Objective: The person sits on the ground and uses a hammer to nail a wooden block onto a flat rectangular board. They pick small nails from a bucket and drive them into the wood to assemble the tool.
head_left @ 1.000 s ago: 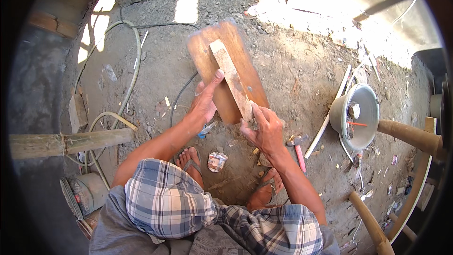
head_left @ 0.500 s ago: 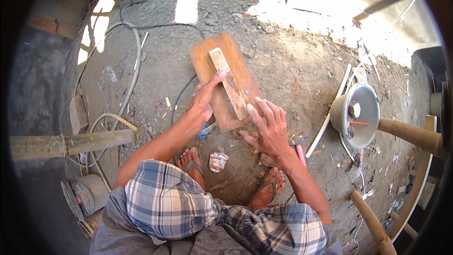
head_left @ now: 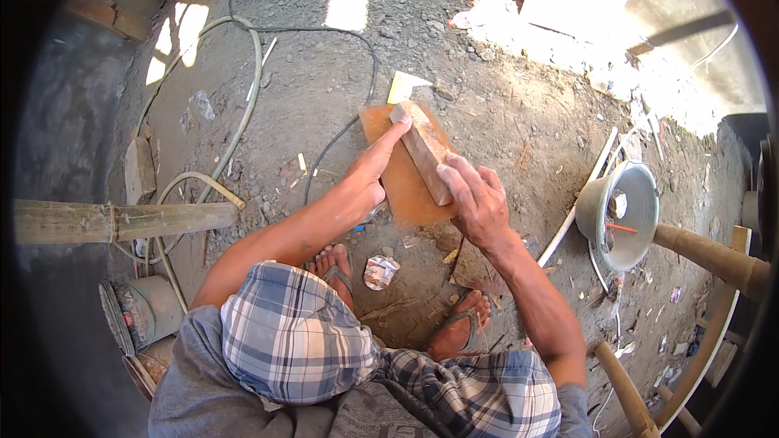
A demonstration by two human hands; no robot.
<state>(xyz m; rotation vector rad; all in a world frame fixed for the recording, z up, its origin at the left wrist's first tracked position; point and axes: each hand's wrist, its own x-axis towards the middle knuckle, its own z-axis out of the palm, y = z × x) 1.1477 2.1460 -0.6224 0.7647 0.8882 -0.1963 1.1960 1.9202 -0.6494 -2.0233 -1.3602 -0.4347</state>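
Note:
A wooden plastering float, a flat brown board (head_left: 403,182) with a bar handle (head_left: 423,152) along its top, is held over the ground in front of me. My left hand (head_left: 365,178) is closed on the board's left side, its thumb pressed on the far part of the handle. At the near right corner my right hand (head_left: 482,207) closes around the board's edge, fingertips against the handle's near end. The float's underside is hidden.
A grey bucket (head_left: 634,215) holding an orange-red stick lies tilted at right, near a white pipe (head_left: 576,209). Bamboo poles (head_left: 162,221) enter from both sides. A hose (head_left: 251,89) and dark cable (head_left: 376,65) loop across the rubble. A crumpled wrapper (head_left: 380,272) lies between my feet.
My right hand has gone from spread fingers beside the float to gripping its near right corner. The float has tilted, and a yellow-and-white piece shows beyond it. My view has shifted slightly.

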